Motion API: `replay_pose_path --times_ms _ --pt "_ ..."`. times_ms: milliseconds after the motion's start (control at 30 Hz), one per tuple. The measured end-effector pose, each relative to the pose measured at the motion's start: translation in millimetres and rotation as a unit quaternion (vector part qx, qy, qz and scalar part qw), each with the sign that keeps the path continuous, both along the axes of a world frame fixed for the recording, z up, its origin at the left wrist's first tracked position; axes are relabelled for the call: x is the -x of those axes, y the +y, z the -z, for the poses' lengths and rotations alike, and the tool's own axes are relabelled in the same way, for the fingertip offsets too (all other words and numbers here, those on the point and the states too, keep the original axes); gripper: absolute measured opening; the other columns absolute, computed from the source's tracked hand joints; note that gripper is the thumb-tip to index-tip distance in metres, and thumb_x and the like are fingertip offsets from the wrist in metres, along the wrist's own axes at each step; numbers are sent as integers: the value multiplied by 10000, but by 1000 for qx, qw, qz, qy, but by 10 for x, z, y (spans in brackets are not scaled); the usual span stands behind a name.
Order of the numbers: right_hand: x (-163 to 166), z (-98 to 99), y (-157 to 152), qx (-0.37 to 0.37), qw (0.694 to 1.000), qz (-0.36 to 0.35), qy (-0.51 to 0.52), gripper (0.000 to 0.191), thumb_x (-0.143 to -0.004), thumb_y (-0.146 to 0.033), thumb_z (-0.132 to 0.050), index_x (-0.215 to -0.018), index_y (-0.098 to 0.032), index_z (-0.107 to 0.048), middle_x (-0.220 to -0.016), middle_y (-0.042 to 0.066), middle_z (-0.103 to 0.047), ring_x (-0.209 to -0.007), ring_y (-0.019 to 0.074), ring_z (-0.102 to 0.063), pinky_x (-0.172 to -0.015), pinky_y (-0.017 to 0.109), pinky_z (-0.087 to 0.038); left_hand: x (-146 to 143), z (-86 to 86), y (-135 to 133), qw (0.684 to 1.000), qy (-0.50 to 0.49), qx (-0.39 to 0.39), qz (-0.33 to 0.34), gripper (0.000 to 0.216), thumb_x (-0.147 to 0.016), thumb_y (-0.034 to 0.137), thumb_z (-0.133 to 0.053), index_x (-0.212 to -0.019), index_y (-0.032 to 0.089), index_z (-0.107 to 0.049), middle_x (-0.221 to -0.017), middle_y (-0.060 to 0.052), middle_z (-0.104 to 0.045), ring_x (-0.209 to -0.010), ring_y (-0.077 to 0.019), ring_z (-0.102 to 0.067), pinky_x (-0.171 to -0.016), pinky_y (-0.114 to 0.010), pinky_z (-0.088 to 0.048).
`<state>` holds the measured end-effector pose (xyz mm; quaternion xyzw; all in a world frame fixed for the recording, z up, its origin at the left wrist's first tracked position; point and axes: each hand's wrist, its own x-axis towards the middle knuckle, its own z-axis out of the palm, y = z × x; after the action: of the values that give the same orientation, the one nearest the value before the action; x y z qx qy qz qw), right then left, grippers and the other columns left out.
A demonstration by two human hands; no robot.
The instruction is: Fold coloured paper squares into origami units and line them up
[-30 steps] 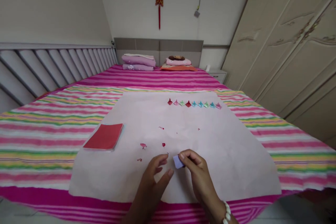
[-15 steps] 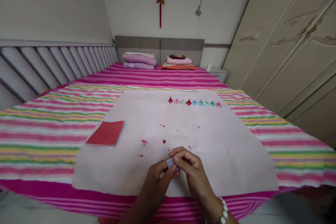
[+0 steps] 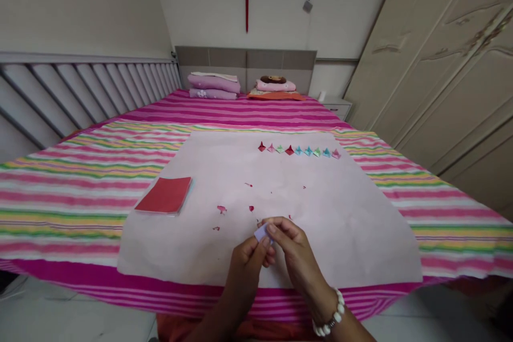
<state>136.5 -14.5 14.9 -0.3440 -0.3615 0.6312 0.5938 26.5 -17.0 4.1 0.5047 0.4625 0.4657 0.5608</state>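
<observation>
Near the front edge of the white sheet, the left hand and right hand pinch a lilac paper, apparently mid-fold, where creasing calls for aligned edges.

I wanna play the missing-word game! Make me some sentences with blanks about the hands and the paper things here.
1. The left hand and the right hand hold a small piece of paper coloured light ____.
2. The white beaded bracelet is on the ____ wrist.
3. The top sheet of the square paper stack is coloured ____.
4. The number of folded shapes in the row is ____.

Missing words: purple; right; red; nine.
</observation>
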Motion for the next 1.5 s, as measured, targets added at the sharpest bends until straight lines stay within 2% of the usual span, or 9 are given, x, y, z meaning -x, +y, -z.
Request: replay_pose_path --times_ms 67,200,400,600,733,967,1133,1300,1500 --pt "-25 -20 -5 -20 999 24 -16 228 -752 -312 -722 -936 -203 -643 -571 -44 -565 -455 113 -514 -465 266 -460 35 -29 22 1000 0 0 2 355 -817 448 -549 -638 157 -643 -567 -22 -624 -558 -148 -542 -575 -257 -438" --pt "-114 -54 -18 -39 995 53 -71 154 -719 -280 -750 -833 -210 -672 -601 -21 -621 -511 140 -568 -538 299 -491 149 -90 52 997 42 -19 62 374 -855 445 -497 -688 155 -665 -661 -45 -660 -653 -174 -584 -656 -285 -460" --pt "-213 -46 -11 -37 984 98 -145 156 -665 -278 -795 -779 -204 -720 -673 -2 -671 -612 136 -596 -609 271 -492 360 -160 122 997 26 -61 38 312 -793 298 -618 -1081 178 -599 -844 -36 -661 -794 -177 -610 -769 -300 -466" --pt "-184 -54 -25 -17 991 34 -124 188 -671 -286 -798 -799 -188 -702 -601 -10 -664 -567 132 -622 -580 259 -501 411 -228 165 995 16 -42 89 115 -762 216 -644 -858 181 -591 -688 2 -642 -668 -137 -609 -670 -255 -463" --pt "-194 -64 -33 -13 991 0 -130 205 -658 -283 -807 -793 -175 -697 -608 -1 -680 -565 135 -628 -574 258 -512 396 -240 173 995 21 -23 96 112 -762 224 -647 -813 183 -556 -620 22 -618 -619 -132 -609 -618 -243 -442" --pt "-182 -56 -40 -15 991 -13 -134 162 -672 -274 -793 -761 -174 -702 -581 -9 -671 -518 120 -606 -529 241 -497 374 -273 175 987 -14 1 160 107 -791 257 -630 -806 169 -570 -703 -10 -652 -634 -125 -616 -632 -255 -470" --pt "-158 -42 -49 -16 993 -30 -113 156 -693 -259 -777 -799 -169 -706 -592 -1 -683 -540 118 -613 -550 233 -491 355 -324 157 990 -33 26 132 114 -766 258 -660 -790 159 -608 -669 -7 -671 -601 -122 -629 -610 -245 -487" --pt "-162 -68 -60 -1 994 -1 -111 146 -671 -245 -790 -765 -167 -710 -534 -11 -658 -494 111 -595 -515 220 -468 371 -346 147 986 -58 36 151 116 -761 250 -673 -825 155 -654 -689 -19 -705 -624 -127 -663 -619 -235 -505" --pt "-91 -69 -72 10 997 13 -76 91 -664 -205 -775 -721 -173 -712 -503 -20 -639 -436 95 -559 -475 208 -441 312 -329 135 990 -91 45 99 115 -712 228 -720 -742 154 -638 -602 12 -680 -510 -114 -645 -527 -217 -497"
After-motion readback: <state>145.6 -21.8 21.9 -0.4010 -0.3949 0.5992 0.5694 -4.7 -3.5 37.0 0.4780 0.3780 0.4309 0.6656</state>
